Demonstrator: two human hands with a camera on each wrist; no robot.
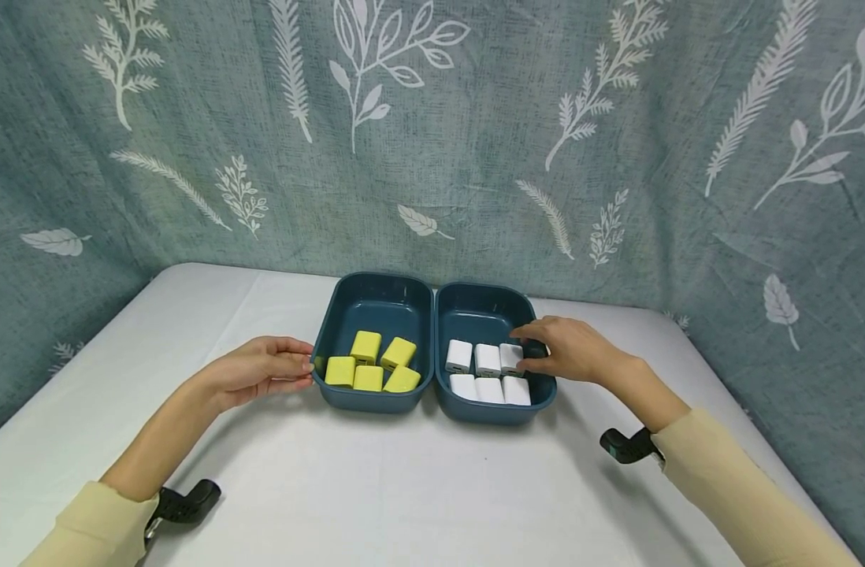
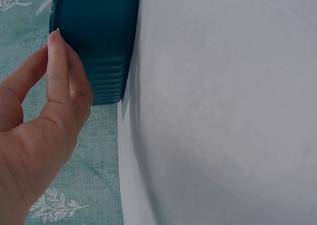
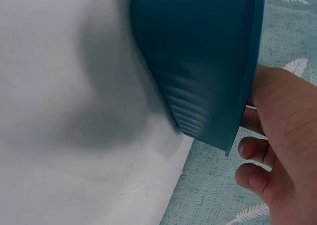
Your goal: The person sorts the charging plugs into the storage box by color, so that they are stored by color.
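Observation:
Two dark teal bins stand side by side. In the left bin (image 1: 376, 403) lie several yellow blocks (image 1: 368, 378), some with a slot in the end. The right bin (image 1: 496, 413) holds several white blocks (image 1: 488, 358) in two rows. My left hand (image 1: 258, 370) pinches the left bin's outer rim, thumb and fingertips close together there in the left wrist view. Over the right bin's outer rim reaches my right hand (image 1: 570, 350), thumb and index fingertips about the shaded white block (image 1: 511, 359); I cannot tell whether they grip it. In the right wrist view the bin wall hides those fingertips.
Both bins stand at the back of a table with a white cloth (image 1: 404, 488), close to a green leaf-patterned curtain (image 1: 432, 189). Black wrist devices (image 1: 187, 502) show at both sleeves.

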